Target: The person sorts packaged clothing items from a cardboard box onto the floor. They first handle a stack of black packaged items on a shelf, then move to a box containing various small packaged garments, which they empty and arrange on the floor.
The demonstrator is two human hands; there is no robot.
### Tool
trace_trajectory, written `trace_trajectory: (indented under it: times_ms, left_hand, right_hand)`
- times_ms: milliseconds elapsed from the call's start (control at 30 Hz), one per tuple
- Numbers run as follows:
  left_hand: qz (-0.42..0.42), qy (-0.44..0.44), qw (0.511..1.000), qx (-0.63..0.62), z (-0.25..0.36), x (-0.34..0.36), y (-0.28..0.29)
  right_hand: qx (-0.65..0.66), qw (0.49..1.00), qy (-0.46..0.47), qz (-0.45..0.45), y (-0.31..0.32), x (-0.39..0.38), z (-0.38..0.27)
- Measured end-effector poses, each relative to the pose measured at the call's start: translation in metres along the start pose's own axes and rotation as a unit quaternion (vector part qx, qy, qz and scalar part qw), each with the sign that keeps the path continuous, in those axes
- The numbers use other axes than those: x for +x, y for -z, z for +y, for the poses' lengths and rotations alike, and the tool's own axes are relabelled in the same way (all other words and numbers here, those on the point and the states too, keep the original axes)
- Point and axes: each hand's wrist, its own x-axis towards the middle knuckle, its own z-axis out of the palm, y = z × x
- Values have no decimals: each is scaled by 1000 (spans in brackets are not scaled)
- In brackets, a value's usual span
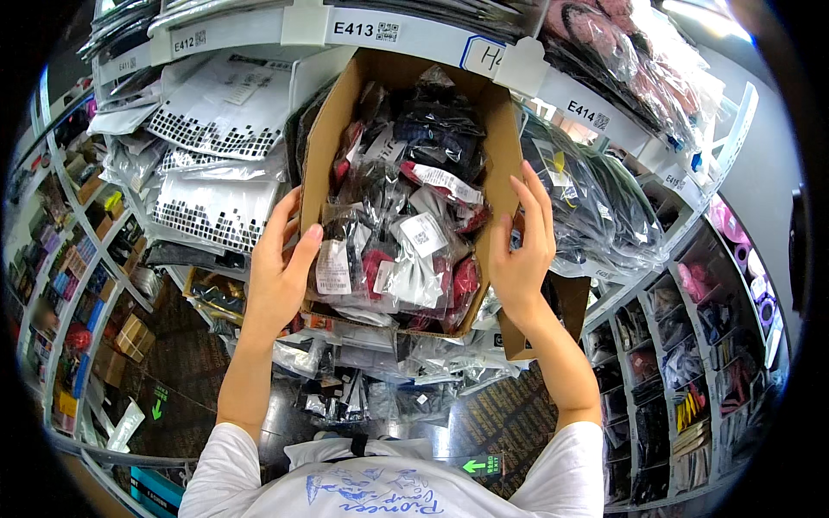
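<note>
The left hand (281, 269) clasps the box (503, 142) at its left, thumb over the rim. The right hand (523, 263), half-curled, is at its right, hold unclear. The box lies between them.

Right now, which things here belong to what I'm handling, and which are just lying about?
In hand:
Open brown cardboard box, between left hand and right hand
Clear plastic packets inside it

Lying about:
White packets patterned with black squares, stacked left
Dark goods in clear bags, right
Pink bagged goods, upper right
</note>
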Motion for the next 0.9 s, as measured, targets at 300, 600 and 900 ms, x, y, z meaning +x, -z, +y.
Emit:
trace_trajectory:
  times_ms: [300, 600, 900]
  left_hand:
    - [71, -47, 967, 241, -10, 16, -14]
    - [85, -106, 953, 271, -9, -21, -8]
    - [107, -105, 954, 258, -21, -69, -10]
  right_hand:
    - [-13, 1000, 16, -12, 6, -2, -1]
    - [10, 992, -93, -88, 21, -16, -28]
    - [-81, 991, -10, -109, 48, -49, -60]
